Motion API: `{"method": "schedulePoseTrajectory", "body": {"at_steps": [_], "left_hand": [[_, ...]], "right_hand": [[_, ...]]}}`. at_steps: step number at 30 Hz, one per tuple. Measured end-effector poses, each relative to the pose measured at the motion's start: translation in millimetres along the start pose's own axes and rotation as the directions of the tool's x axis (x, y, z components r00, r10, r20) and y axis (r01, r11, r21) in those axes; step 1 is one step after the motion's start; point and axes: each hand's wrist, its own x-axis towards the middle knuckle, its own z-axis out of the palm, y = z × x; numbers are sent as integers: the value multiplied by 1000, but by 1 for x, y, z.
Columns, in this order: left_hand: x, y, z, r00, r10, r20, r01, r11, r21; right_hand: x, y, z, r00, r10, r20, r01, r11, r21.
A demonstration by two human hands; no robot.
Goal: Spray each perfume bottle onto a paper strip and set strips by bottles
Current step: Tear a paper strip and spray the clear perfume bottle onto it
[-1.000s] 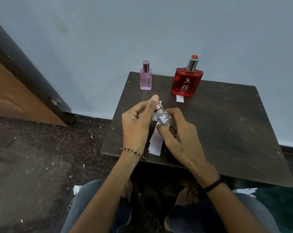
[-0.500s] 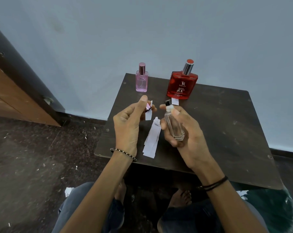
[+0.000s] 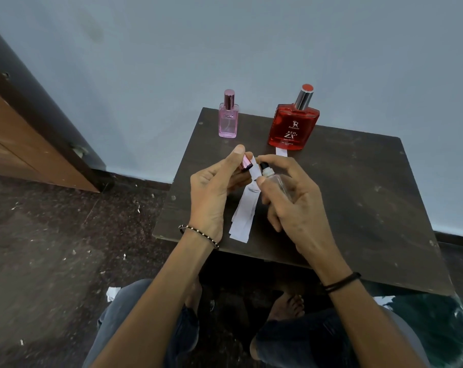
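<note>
Looking down from the head view, a clear perfume bottle [image 3: 276,185] is held in the right hand [image 3: 291,205], the grip closed around its glass body with the index finger arched over the black spray nozzle [image 3: 264,166] at the top. Just to the left of that grip, a pink cap [image 3: 245,165] and a paper strip [image 3: 255,170] are pinched together in the left hand [image 3: 214,189], the thumb and fingers closed on them; the strip is raised directly beside the nozzle. Below and between both grips, a small stack of spare paper strips [image 3: 242,219] is laid on the dark counter [image 3: 357,195], reaching toward its near edge. Beyond the left grip, a pink perfume bottle [image 3: 227,119] is stood upright at the far edge of the counter, capped. Beyond the right grip, a red perfume bottle [image 3: 292,126] with a silver cap is stood upright, and a used strip [image 3: 281,151] is seen lying against its base on the near side. A beaded bracelet [image 3: 198,233] is worn on the left wrist and a black band [image 3: 342,282] on the right.
</note>
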Motion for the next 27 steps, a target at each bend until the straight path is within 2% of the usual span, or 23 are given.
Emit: {"method": "schedulePoseTrajectory", "body": {"at_steps": [2,4,8,14,27], "left_hand": [[-1,-1,1,1000,-8,8,8,1000,30],[-1,-1,1,1000,-5,7,5,999,50],[-2,-2,1,1000,15,24,-17,995,98],[-2,1,2,994,-98,52,98,995,1],[-4,5,3,988,-124,92,128,991,-38]], "right_hand": [[-1,3,2,994,-100,-39,91,977,-192],[-1,4,5,982,-181,-54,160,949,-270],[1,1,6,961,-270,-50,241,916,-322],[2,5,6,943,-328,-50,287,883,-372],[4,8,12,933,-348,-93,274,853,-444]]}}
